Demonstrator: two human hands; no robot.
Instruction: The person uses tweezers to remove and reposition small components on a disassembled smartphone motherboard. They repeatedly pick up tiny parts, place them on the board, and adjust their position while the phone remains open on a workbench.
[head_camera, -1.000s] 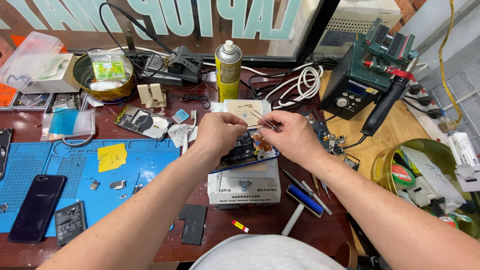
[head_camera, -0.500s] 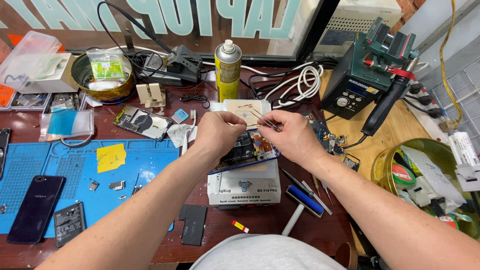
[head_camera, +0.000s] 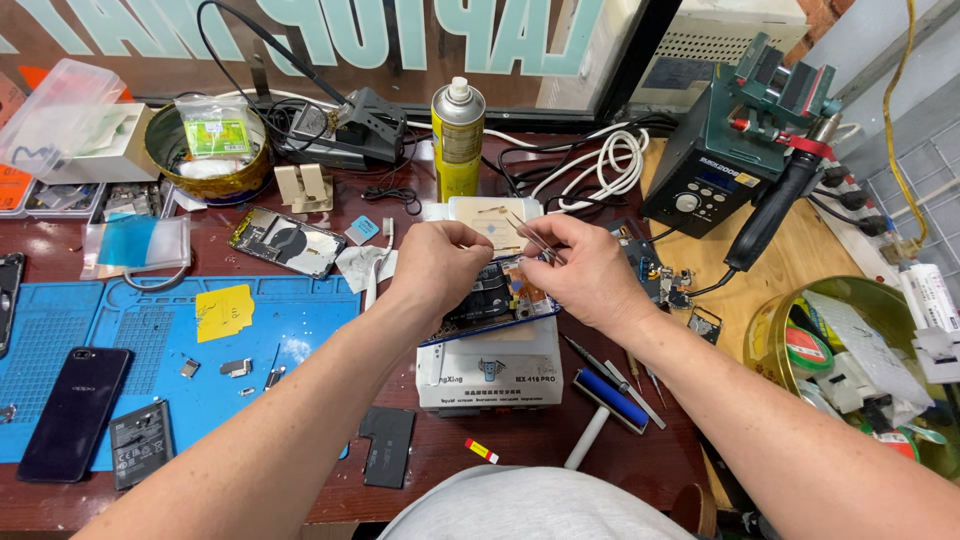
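At the near edge of the counter (head_camera: 600, 470) lie a small black plate (head_camera: 386, 445) and a red-and-yellow chip (head_camera: 482, 451), with a blue-headed roller (head_camera: 606, 412) just right of them. At the near left, a dark phone (head_camera: 73, 411) and a flat battery (head_camera: 139, 455) rest on the blue work mat (head_camera: 300, 330), which also carries a yellow note (head_camera: 224, 311) and a few loose small parts. Behind the black plate stands a white box (head_camera: 489, 367), and on top of it lies the opened phone (head_camera: 497, 296), its boards exposed, tilted slightly. Both hands sit over this phone, close together but not touching. The left hand (head_camera: 438, 264) is curled, fingertips pinched together at the phone's far edge; whether they grip a part cannot be told. The right hand (head_camera: 588, 272) is closed on thin metal tweezers (head_camera: 530, 236), whose tips point left and far, toward the left fingertips. At the right, a yellow bowl (head_camera: 765, 330) holds tape rolls and scraps. Farther back stands a yellow spray can (head_camera: 458, 140), with coiled white cable (head_camera: 600, 165) to its right. At far right sits a dark green soldering station (head_camera: 735, 150) with a black handpiece (head_camera: 775, 210) hanging from it. At far left are a round tin (head_camera: 205, 160) and a clear plastic box (head_camera: 60, 115).
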